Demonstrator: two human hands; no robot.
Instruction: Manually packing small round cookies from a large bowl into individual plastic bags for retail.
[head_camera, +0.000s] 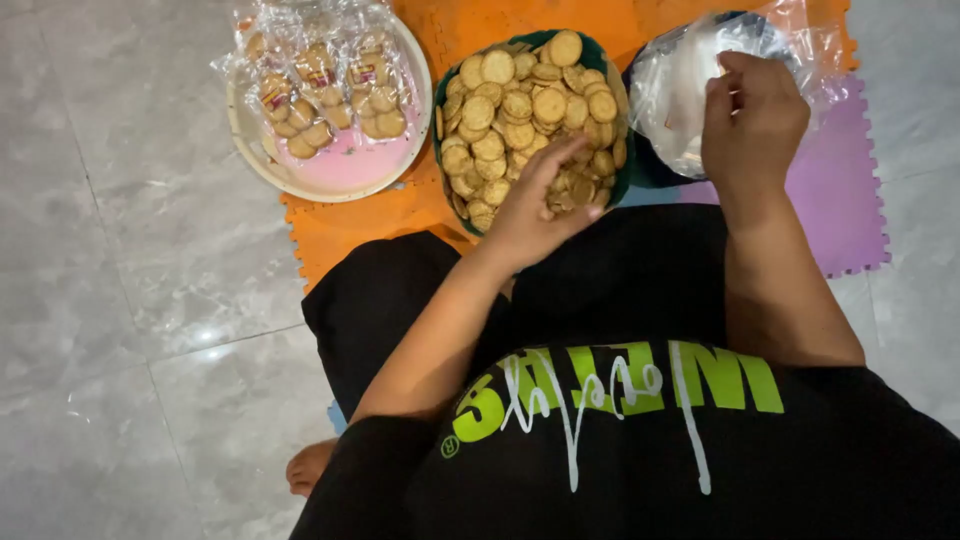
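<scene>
A dark green bowl (441, 110) heaped with round tan biscuits (520, 100) stands on the orange mat in front of me. My left hand (535, 205) reaches into the near side of the pile, its fingers curled among the biscuits; whether it holds one I cannot tell. To the right, my right hand (750, 115) pinches the edge of a clear plastic bag (675, 85) that lies in a dark bowl (645, 170).
A pink and white round basin (345, 170) at the left holds several sealed clear packets of biscuits (320, 90). Orange foam mat (340, 225) and purple foam mat (845, 190) lie on a grey tiled floor (130, 250). My black-clothed knees fill the near foreground.
</scene>
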